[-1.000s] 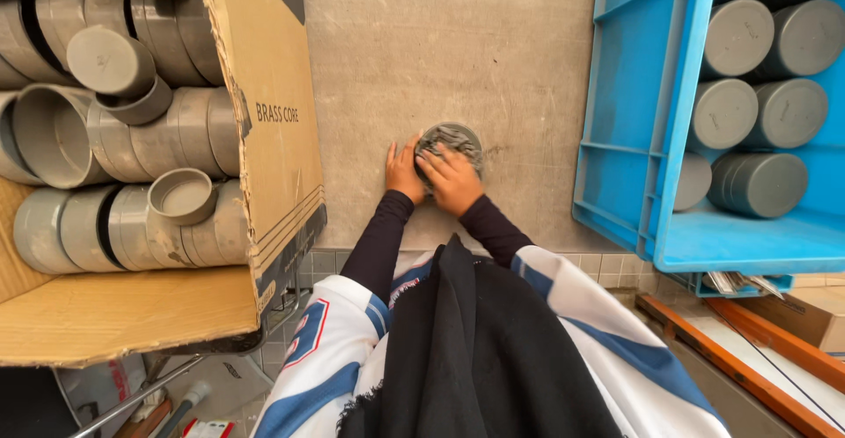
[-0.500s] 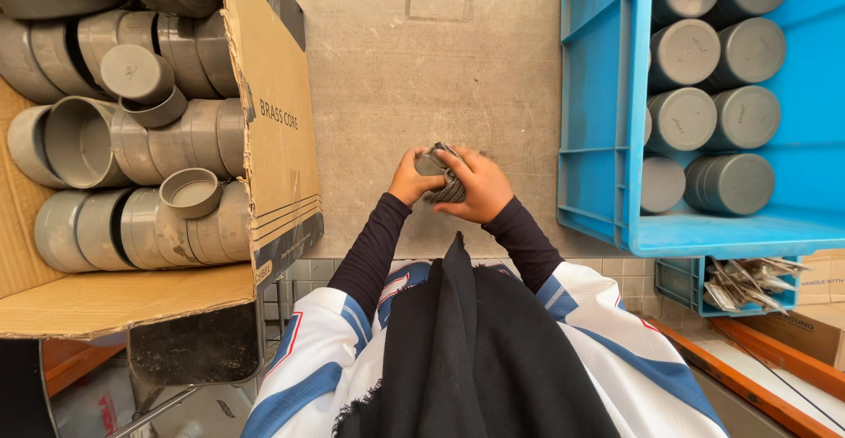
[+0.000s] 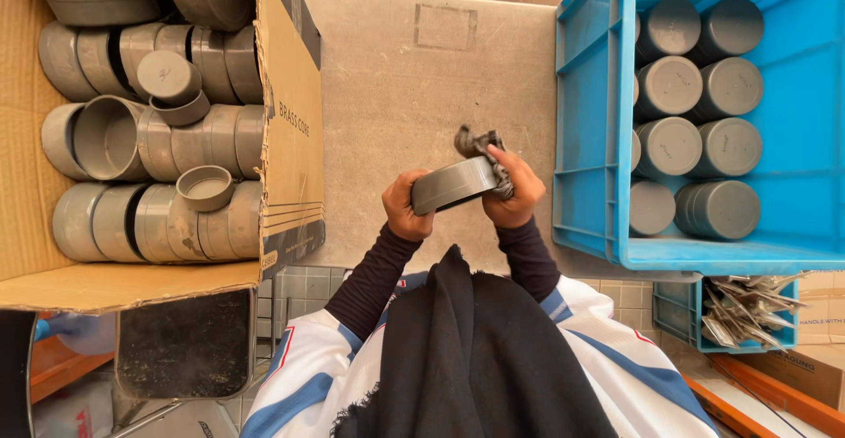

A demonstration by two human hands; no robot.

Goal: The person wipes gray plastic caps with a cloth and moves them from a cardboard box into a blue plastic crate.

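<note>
Since the earlier frames the round grey plastic cap point(image 3: 455, 184) has come up off the grey concrete bench top point(image 3: 414, 95) and been tipped on edge, and it now sits in the air just above the near edge of that bench, between the two hands. Nearest the person, above the dark scarf and the blue-and-white sleeves, the left hand point(image 3: 403, 207) is curled shut on the cap's left rim, while the right hand point(image 3: 515, 191) is closed around a crumpled dark grey cloth point(image 3: 480, 145) pressed against the cap's right side. To the left of the cap stands an open brown cardboard box point(image 3: 295, 121) packed with similar grey caps lying on their sides, a few loose ones on top. To the right of the cap, a blue plastic crate point(image 3: 581, 130) holds neat rows of caps standing face up. The likely risk is a slip: the cap is pinched only at its rim, and a hard push from the cloth could twist it loose and send it down onto the bench or off its near edge.
</note>
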